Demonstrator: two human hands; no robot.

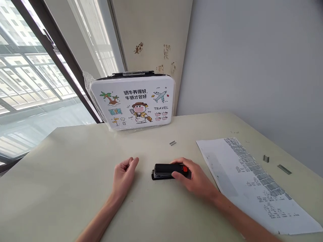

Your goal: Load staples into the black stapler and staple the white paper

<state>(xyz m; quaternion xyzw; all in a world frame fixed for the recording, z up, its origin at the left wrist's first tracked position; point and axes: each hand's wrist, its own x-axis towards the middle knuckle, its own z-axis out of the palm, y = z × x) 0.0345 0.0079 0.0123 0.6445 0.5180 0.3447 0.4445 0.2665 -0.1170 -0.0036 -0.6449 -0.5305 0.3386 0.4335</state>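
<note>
A black stapler with a red end lies on the pale table, a little in front of me. My right hand rests over its right end, fingers curled around the body near the red part. My left hand lies on the table to the left of the stapler, apart from it, fingers loosely curled with nothing in them.
A printed sheet of paper lies to the right. Strips of staples lie behind the stapler, and further staple strips near the right edge. A white cartoon-printed case stands at the back against the wall, beside a window.
</note>
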